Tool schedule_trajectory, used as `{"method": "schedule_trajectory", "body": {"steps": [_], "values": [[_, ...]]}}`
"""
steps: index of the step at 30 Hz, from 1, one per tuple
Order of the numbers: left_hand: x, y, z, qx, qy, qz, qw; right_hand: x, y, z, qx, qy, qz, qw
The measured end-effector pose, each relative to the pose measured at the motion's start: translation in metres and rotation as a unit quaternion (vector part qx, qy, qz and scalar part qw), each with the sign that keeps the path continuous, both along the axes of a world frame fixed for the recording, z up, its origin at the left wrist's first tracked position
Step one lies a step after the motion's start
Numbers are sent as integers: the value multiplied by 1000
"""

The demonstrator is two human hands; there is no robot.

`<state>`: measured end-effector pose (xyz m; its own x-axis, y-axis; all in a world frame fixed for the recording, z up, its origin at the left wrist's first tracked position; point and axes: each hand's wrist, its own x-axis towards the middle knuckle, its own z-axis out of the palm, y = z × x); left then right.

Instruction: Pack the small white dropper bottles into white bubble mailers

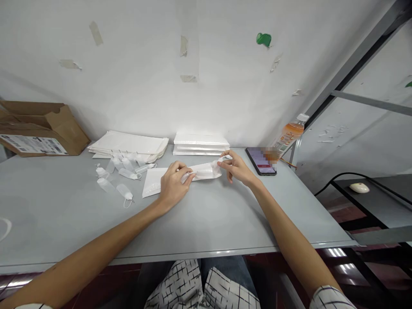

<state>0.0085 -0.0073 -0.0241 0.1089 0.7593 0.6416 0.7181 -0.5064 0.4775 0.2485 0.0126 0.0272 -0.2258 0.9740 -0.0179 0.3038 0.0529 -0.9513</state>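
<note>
My left hand (174,182) and my right hand (236,166) hold a folded white face mask (206,171) stretched between them, just above the grey table (209,219). Each hand pinches one end of the mask. Under the left end lies a flat white pouch (153,181). Several more folded masks (120,178) lie scattered to the left of my left hand.
Two stacks of white pouches (130,145) (200,143) rest against the wall. An open cardboard box (41,128) sits at the far left. A phone (261,161) and an orange drink bottle (288,136) stand at the right. Beyond the table's right edge is a lower desk with a mouse (359,187).
</note>
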Motion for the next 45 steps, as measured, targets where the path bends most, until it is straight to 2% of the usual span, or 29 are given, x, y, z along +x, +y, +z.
{"method": "schedule_trajectory", "body": {"steps": [5, 9, 13, 16, 18, 21, 25, 28, 34, 39, 42, 44, 45], "values": [[1, -2, 1, 15, 25, 25, 999, -10, 2, -11, 14, -25, 9, 1000], [1, -3, 2, 18, 34, 35, 999, -7, 5, -11, 43, -38, -25, 998], [0, -2, 1, 5, 55, 27, 998, 3, 9, -10, -40, -13, -22, 999], [-1, 2, -5, -22, 96, -8, 995, 5, 10, -13, -77, -33, 20, 996], [0, 5, -9, -40, 116, -31, 992, 0, 9, -19, -41, -68, 53, 995], [-1, 8, -13, -52, 133, -48, 989, -13, 7, -29, 65, -132, 94, 985], [-3, 11, -14, -69, 130, -81, 986, -27, 3, -36, 135, -203, 100, 965], [-5, 15, -12, -91, 101, -103, 985, -27, 2, -34, 137, -209, 99, 963], [-4, 15, -8, -105, 47, -105, 988, -20, 2, -26, 83, -149, 103, 980], [-1, 11, -8, -89, 27, -118, 989, -30, -1, -32, 133, -140, 109, 975], [-1, 10, -8, -88, 14, -119, 989, -27, 3, -30, 138, -140, 142, 970], [-1, 10, -7, -87, 5, -117, 989, -15, 9, -27, 140, -160, 116, 970], [-1, 10, -7, -85, 2, -116, 990, -6, 13, -27, 154, -188, 67, 968]]}}
